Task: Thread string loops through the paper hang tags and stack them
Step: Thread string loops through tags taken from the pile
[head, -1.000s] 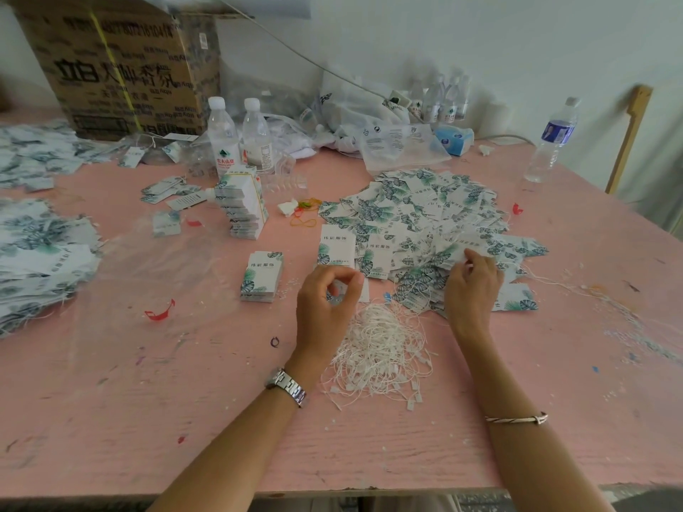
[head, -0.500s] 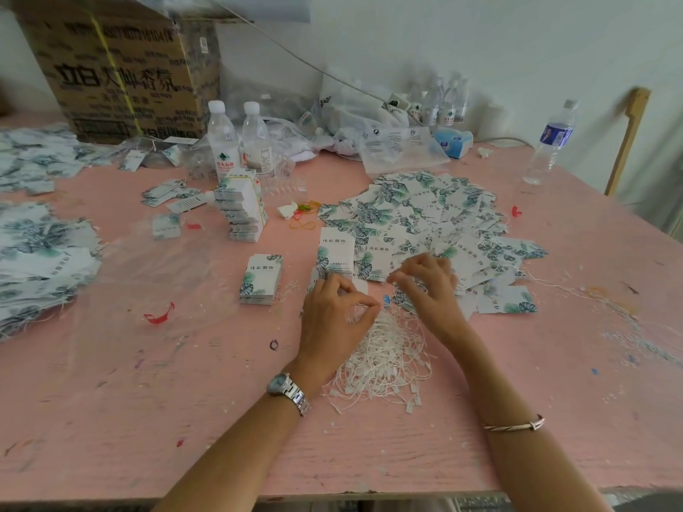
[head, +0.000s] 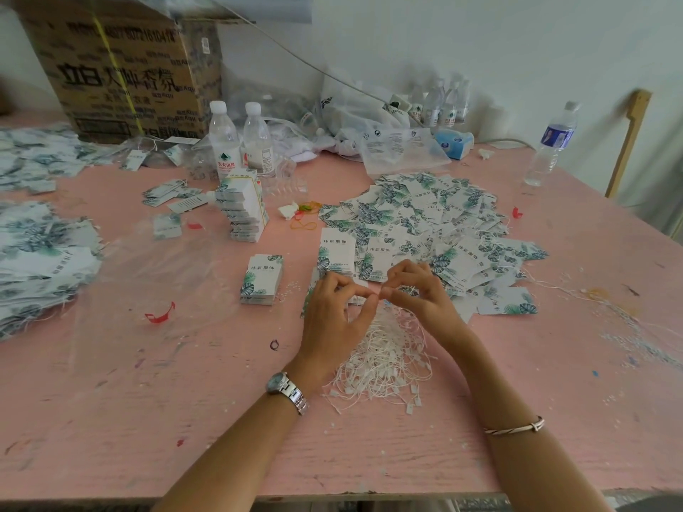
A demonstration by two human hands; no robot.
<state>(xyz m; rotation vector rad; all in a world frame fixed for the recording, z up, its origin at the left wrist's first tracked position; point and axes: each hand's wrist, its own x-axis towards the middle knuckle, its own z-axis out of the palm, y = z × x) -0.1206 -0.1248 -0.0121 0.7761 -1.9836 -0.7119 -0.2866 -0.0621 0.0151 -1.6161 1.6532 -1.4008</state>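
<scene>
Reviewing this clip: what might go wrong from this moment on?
1. The left hand and right hand appear to pinch a string loop right above the tangled string pile; pulling may drag extra loops along.
2. The tall tag stack leans; a bump might topple it.

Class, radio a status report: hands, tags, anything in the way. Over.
Left hand and right hand pinch a string, fingertips meeting above the string pile. Loose tags just beyond. Nothing blocking.
</scene>
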